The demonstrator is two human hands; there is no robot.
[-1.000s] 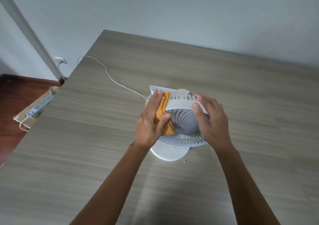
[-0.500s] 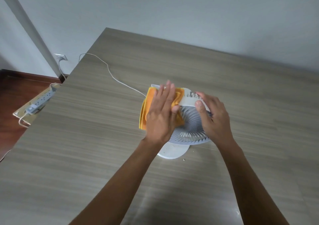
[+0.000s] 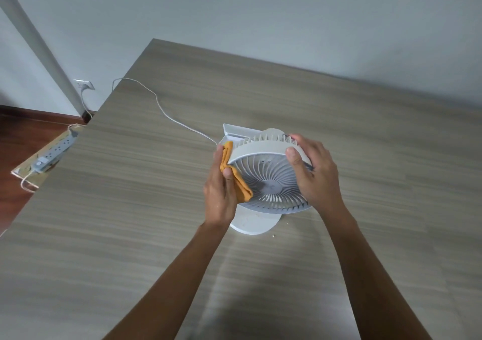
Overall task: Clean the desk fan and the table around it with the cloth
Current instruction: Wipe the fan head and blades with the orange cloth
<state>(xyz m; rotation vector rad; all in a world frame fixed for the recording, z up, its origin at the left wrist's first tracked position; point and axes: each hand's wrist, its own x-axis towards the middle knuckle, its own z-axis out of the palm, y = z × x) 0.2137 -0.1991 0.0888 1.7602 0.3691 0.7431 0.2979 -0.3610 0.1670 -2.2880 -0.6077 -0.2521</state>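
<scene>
Two hands on fan [image 3: 268,180]; left hand [image 3: 220,193] presses cloth [image 3: 236,175].

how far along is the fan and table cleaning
Nothing plainly finished. In hand: left hand presses the orange cloth on the fan rim while right hand steadies it. Left: specks on the base and crumbs on the table.
</scene>
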